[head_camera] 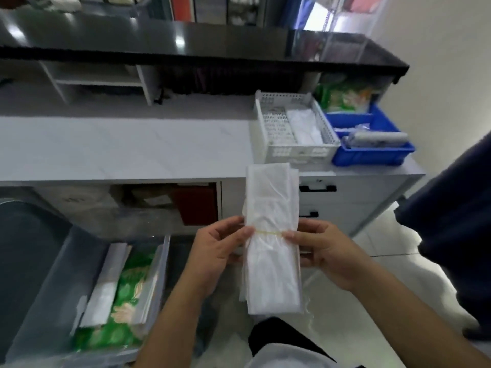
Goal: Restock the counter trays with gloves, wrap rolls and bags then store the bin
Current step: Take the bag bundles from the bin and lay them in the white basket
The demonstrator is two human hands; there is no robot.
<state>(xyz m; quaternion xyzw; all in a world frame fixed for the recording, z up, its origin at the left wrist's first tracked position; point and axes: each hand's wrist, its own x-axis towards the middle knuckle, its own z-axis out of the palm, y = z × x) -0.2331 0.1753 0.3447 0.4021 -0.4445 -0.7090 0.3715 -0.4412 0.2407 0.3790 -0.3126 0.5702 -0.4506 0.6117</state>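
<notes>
Below the bench (pixel 127 144), I held a banded bundle of bags (pixel 272 235), pinched between my left hand (pixel 218 251) and right hand (pixel 322 252).

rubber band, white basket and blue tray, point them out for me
rubber band (pixel 268 232), head view, middle of the yellow band across the bag bundle
white basket (pixel 300 152), head view, its perforated front wall
blue tray (pixel 372 157), head view, its front wall
</notes>
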